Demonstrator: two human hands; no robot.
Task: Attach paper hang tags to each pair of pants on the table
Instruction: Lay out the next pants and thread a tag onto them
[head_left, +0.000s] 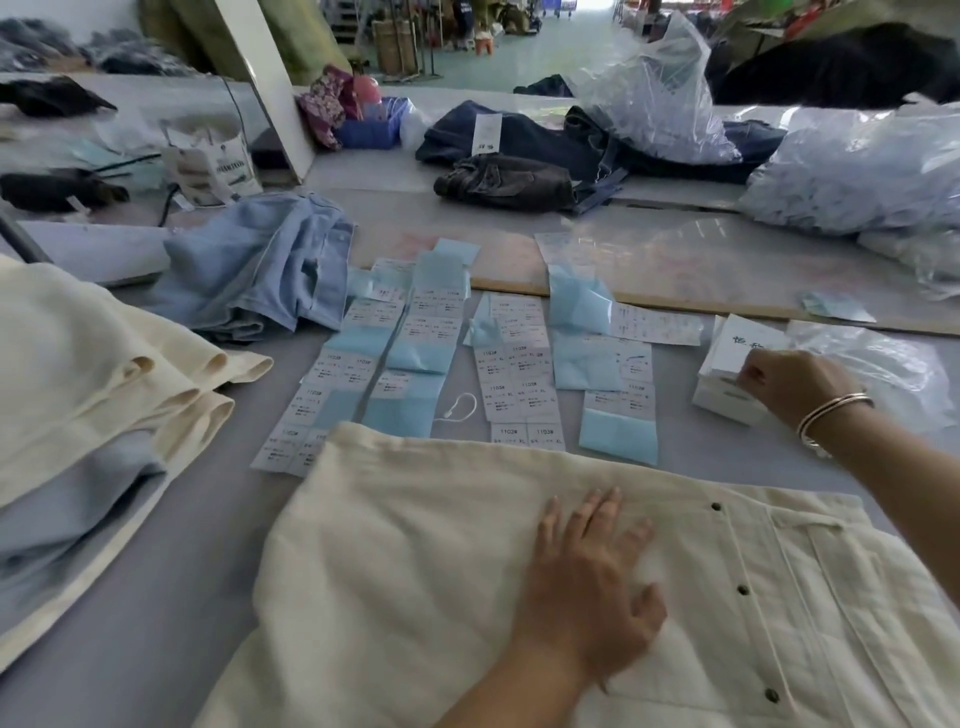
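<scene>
Head camera looks forward and down, close over the table (156, 597).

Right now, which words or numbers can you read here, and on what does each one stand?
"1103#": on the white label sheets laid in rows on the table.
"XL": on the same sheets, near the cream pants.
Small print under these: too blurred to read.
White box at the right hand: handwritten marks, unreadable.
Tag on dark jeans: unreadable.
Printed bag: blurred.

Cream pants (415, 571) with dark buttons lie flat at six o'clock on the table, rows of white-and-blue paper hang tags (519, 374) spread just beyond them at twelve, a white string loop (457, 405) lying loose among the rows.
</scene>
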